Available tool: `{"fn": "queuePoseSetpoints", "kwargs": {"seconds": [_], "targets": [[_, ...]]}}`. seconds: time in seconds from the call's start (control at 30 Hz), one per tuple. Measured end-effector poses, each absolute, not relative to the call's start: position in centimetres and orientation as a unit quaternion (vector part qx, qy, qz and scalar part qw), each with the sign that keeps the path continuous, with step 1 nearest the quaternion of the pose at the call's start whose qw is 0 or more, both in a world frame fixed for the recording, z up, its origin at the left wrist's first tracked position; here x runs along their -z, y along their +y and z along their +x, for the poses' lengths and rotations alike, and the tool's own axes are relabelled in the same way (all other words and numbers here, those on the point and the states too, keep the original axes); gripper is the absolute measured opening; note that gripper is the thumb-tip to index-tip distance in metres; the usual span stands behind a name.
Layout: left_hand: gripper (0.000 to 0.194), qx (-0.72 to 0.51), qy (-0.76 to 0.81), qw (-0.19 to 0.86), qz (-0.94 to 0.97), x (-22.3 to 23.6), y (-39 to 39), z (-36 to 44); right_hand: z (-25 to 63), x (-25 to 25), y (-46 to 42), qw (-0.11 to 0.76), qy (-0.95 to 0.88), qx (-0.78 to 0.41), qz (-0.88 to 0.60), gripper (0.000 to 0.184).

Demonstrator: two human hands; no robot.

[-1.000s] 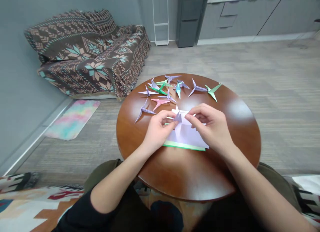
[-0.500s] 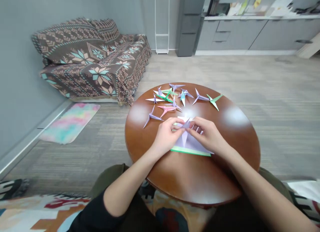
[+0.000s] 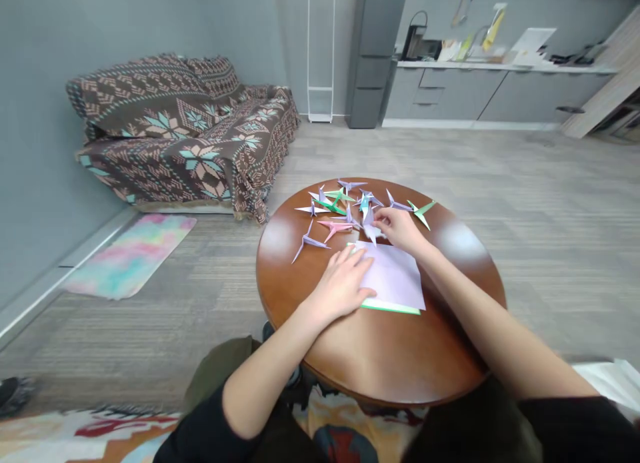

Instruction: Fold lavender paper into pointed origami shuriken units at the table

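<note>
On the round glossy brown wood table (image 3: 320, 316): left hand (image 3: 344, 283) flat, fingers spread, pressing the left side of the smooth square lilac paper stack (image 3: 395, 276), green edge showing below. Right hand (image 3: 399, 228) pinches a pointed, sharp-creased lilac folded paper (image 3: 371, 227) just beyond the stack. Hands apart. Spiky pink paper piece (image 3: 336, 227) lies left of it, matte.
</note>
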State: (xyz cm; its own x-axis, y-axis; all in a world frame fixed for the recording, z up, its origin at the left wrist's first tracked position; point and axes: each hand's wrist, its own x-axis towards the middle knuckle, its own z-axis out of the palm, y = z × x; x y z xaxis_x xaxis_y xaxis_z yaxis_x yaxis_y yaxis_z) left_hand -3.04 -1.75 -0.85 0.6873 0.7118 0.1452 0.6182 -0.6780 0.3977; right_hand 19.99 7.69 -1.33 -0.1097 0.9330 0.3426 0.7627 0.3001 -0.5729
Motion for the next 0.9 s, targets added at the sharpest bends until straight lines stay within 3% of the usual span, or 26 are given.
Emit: {"fn": "queuePoseSetpoints", "kwargs": {"seconds": [0.3,0.47,0.67,0.9], "targets": [[0.051,-0.147,0.367,0.173,0.902,1.0,-1.2,-2.8,21.9,1.1,7.7,0.331,-0.711,-0.133,-0.606,0.024],[0.036,-0.164,0.381,0.165,0.895,1.1,-0.8,-2.4,23.7,-1.4,2.5,0.305,-0.725,-0.142,-0.601,0.017],[0.049,-0.195,0.385,0.168,0.886,1.8,-0.8,-2.4,22.6,1.2,-3.4,0.188,-0.818,-0.151,-0.522,0.069],[0.057,-0.179,0.4,0.187,0.879,1.8,-1.4,-2.1,22.2,2.5,-4.1,0.145,-0.809,-0.076,-0.565,0.062]]}}
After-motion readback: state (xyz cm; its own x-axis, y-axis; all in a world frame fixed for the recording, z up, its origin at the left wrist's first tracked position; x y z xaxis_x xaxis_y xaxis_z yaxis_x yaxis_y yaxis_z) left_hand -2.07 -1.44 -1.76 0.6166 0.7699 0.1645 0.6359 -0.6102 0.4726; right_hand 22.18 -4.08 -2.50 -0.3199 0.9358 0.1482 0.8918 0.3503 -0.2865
